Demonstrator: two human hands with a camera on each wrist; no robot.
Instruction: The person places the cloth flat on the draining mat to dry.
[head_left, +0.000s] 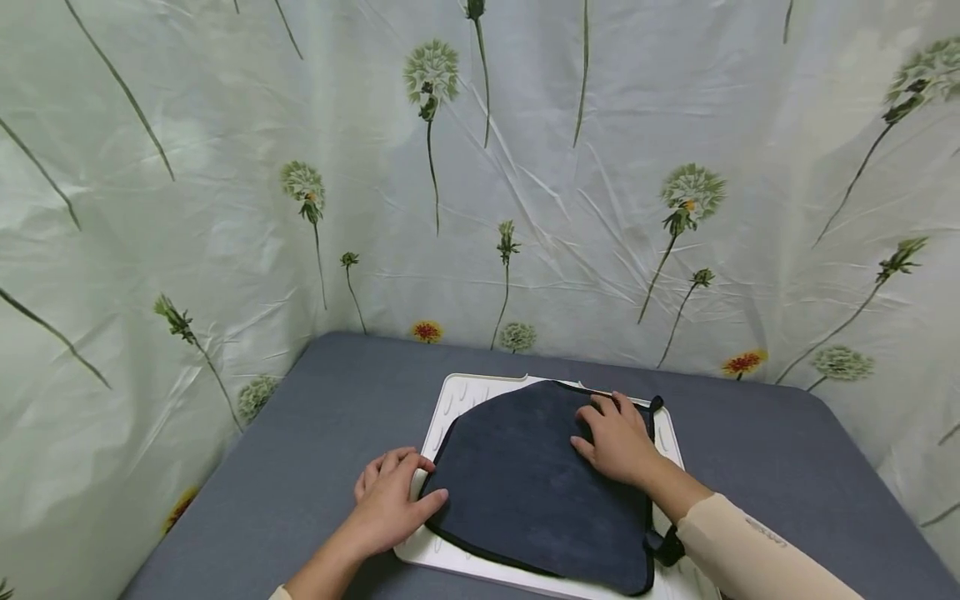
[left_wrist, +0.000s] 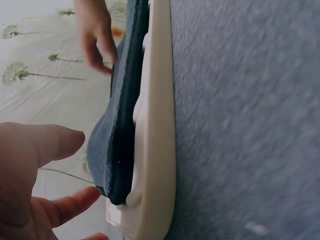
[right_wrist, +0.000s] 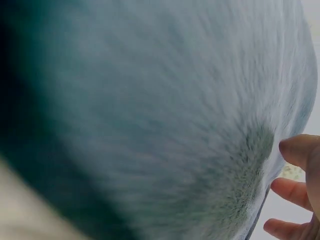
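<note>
A dark blue, suede-like cloth piece (head_left: 525,483) with black edging lies flat on a white ridged board (head_left: 459,398). A black strap (head_left: 663,546) sticks out at its near right side, and a small black loop (head_left: 657,403) at its far right corner. My left hand (head_left: 392,504) is at the cloth's left edge, thumb and fingers spread; in the left wrist view its fingertips (left_wrist: 90,194) come close to the cloth's rounded corner. Over the upper right part of the cloth, my right hand (head_left: 618,440) rests with fingers loosely bent, grasping nothing.
The board lies on a grey-blue padded table surface (head_left: 322,433). Behind and to both sides hangs a pale curtain (head_left: 525,183) printed with dandelions. In the left wrist view the board's side wall (left_wrist: 159,125) rises from the table.
</note>
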